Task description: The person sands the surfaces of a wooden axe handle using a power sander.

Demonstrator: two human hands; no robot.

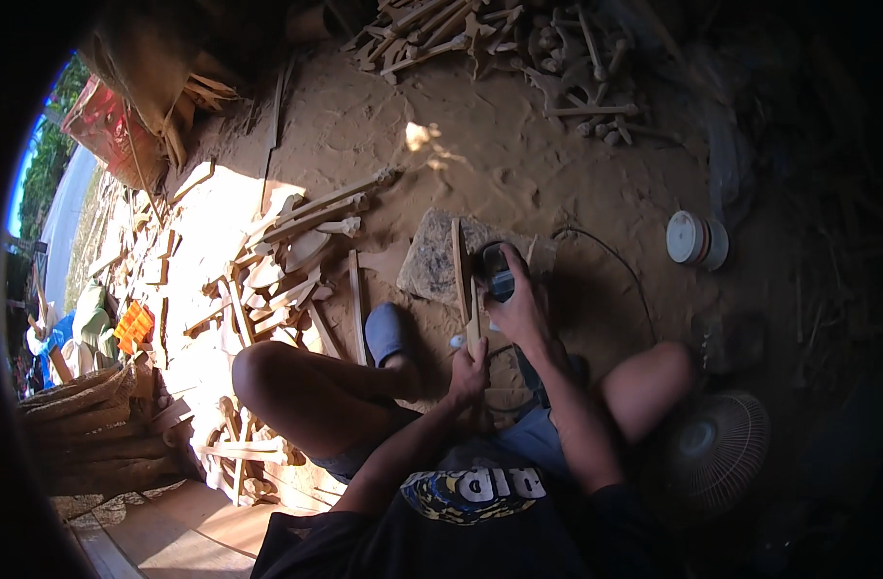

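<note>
My left hand is closed around the lower end of a narrow piece of wood, which points away from me. My right hand grips a dark, rounded power tool close against the right side of that wood; its exact kind is hard to make out in the shade. Just beyond both hands lies a worn, pale block on the ground. A long thin wooden strip rests across the block's right part, next to the tool.
Loose carved wooden pieces are heaped to the left, partly in bright sun. Another pile lies at the far side. A black cord curves over the sandy floor. A white tub and a fan stand at right. My slippered foot is left of the block.
</note>
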